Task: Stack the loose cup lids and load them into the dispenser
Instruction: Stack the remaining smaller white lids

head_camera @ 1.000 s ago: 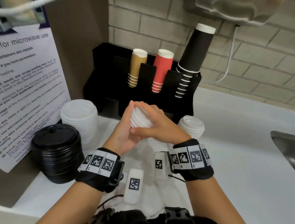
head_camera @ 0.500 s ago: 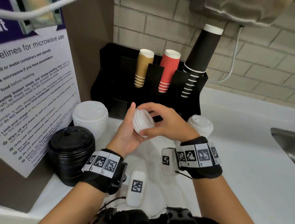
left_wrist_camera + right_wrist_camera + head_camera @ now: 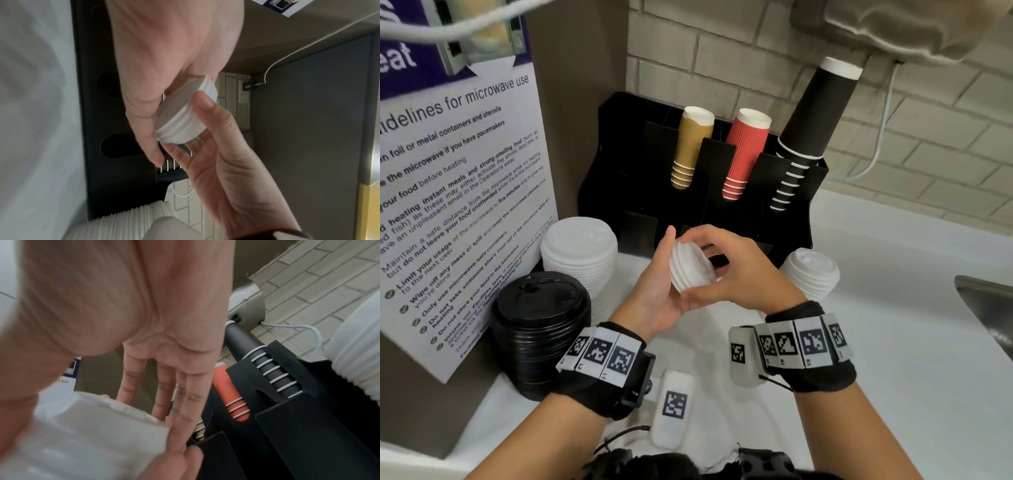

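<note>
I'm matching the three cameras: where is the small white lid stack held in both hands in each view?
Head: small white lid stack at centre, between both hands.
Left wrist: centre, between fingers.
Right wrist: lower left, blurred.
Shared landmark: black cup dispenser behind.

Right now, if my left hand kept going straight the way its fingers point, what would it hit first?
Probably the black cup dispenser: the left hand, holding the small stack of white lids, points up and away at its lower front, though depth is hard to judge.

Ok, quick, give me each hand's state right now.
Left hand: holds the small lid stack, thumb pressed to its side.
Right hand: grips the same stack, fingers curled over it.
</note>
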### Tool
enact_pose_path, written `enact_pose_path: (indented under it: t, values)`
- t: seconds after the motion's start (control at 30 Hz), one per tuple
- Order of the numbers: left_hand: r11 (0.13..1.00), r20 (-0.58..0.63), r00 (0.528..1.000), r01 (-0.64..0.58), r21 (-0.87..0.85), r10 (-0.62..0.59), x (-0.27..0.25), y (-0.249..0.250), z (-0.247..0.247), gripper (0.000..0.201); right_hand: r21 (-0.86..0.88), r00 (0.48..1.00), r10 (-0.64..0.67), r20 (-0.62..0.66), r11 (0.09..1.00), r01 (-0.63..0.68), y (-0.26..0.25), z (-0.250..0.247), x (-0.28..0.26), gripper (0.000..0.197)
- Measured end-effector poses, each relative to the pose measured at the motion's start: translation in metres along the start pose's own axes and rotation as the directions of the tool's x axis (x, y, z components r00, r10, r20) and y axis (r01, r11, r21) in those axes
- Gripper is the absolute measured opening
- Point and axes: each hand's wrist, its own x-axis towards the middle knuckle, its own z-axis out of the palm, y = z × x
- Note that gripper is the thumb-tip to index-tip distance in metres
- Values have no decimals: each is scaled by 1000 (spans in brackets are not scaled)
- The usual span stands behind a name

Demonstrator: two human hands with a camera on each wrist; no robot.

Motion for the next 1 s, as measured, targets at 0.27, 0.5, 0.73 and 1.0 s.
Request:
enact_pose_path:
  t: [0.27, 0.5, 0.73, 1.0]
  values:
    - [996, -62, 998, -31, -78, 27, -3, 7, 0, 68, -71, 994, -36, 105, 997, 44, -9, 2, 18, 69]
    - [995, -169, 982, -95, -29, 88, -1, 6, -5, 63, -57, 995, -74, 70, 995, 78, -10, -16, 44, 68]
    - [996, -380, 923, -83, -34, 64, 3, -6, -17, 40, -430, 997, 54, -60, 900, -75, 8, -13, 126, 72]
    - [998, -424, 903, -66, 14, 66, 2, -13, -29, 37, -858, 946, 301, 124, 511, -50, 26, 32, 161, 61]
